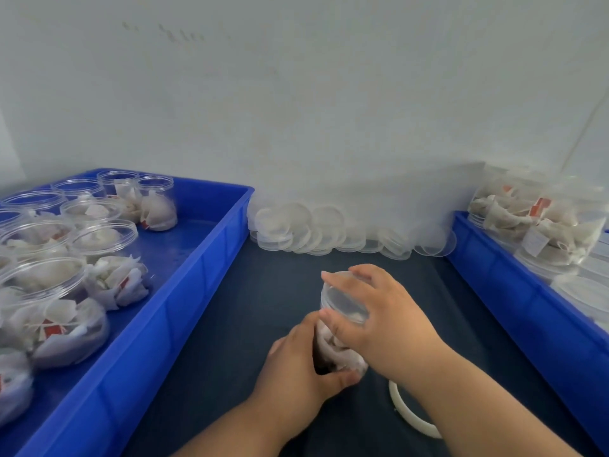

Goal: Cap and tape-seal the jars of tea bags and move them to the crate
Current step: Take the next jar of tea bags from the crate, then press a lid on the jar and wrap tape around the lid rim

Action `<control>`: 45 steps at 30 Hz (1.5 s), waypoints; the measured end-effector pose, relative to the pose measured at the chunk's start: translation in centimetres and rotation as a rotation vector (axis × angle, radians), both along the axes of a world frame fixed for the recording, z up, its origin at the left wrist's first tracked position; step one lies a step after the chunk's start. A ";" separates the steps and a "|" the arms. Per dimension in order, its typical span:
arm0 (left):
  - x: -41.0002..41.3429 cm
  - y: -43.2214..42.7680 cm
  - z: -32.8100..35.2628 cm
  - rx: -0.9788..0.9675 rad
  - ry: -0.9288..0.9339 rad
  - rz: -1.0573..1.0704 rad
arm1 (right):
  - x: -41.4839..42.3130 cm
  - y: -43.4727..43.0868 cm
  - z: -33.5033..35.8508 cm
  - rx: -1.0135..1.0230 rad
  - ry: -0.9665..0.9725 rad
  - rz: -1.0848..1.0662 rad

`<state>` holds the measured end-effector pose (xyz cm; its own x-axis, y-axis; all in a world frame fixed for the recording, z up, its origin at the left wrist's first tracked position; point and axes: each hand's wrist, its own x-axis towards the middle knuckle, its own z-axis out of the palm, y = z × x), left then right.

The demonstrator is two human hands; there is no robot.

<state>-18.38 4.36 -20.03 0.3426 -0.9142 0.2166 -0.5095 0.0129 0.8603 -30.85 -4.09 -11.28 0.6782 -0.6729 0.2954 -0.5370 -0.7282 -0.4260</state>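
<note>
Left hand grips the jar while right hand curls round its lid, which might seat crooked if tilted.

I'm at a small packing station. A left crate crowded with open jars of tea bags and a right crate flank my bench. Lids heap against the bare wall.

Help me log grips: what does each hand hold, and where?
Left hand grips the clear plastic tea-bag jar by its lower body; right hand grips its clear round lid by the rim.
</note>
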 end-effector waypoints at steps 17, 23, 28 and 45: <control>0.0 -0.2 -0.1 -0.005 -0.028 -0.002 | -1.9 -0.7 2.3 0.283 0.090 0.157; 0.2 -0.2 0.0 0.002 -0.019 -0.032 | -1.8 -0.5 2.2 0.178 0.050 0.078; 0.2 -0.4 -0.3 0.018 -0.045 -0.006 | -1.1 0.0 1.4 0.172 -0.029 -0.020; 0.3 -0.3 -0.2 0.039 0.019 -0.025 | -2.3 -2.6 3.4 0.160 0.146 0.257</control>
